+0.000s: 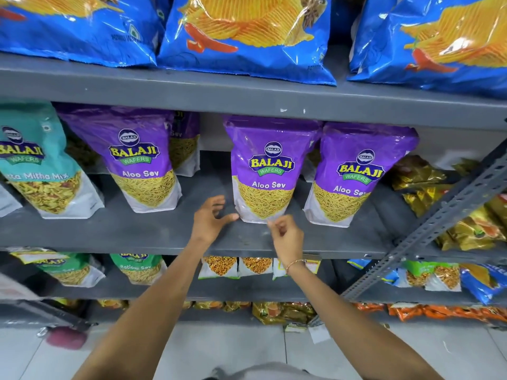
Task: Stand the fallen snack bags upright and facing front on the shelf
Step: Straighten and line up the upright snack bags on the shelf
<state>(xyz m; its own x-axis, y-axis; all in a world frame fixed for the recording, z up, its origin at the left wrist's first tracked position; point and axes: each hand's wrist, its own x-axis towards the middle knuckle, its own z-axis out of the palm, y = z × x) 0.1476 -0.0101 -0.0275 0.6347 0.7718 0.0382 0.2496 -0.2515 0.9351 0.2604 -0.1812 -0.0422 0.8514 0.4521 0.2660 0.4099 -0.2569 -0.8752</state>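
We find a grey metal shelf (pixel 153 231) running across the middle of the frame, with blue chip bags (pixel 241 37) on the tier above and mixed packets below. On this shelf three purple Aloo Sev bags stand upright, labels to the front: one at centre-left (pixel 140 160), the middle purple bag (pixel 263 171) at centre frame, and the right purple bag (pixel 354 176) touching its flank. A teal bag (pixel 38 163) leans at the left edge. At the right edge, gold packets (pixel 422 187) lie tumbled in a heap and appear to be the work outstanding.

We judge the pouches light, soft-walled and glossy, so likely slick; the contents are brittle and would crush under a squeeze. The flat gusseted base carries the stand. We would take hold at both lower side edges, or by the stiff top seal.

The left hand (pixel 211 218) is spread, fingers loosely curled, thumb tip at the lower left corner of the middle purple bag; contact cannot be confirmed. The right hand (pixel 286 237) is half closed, its fingertips (pixel 271 223) drawn together just below that bag's base, holding nothing we can see.
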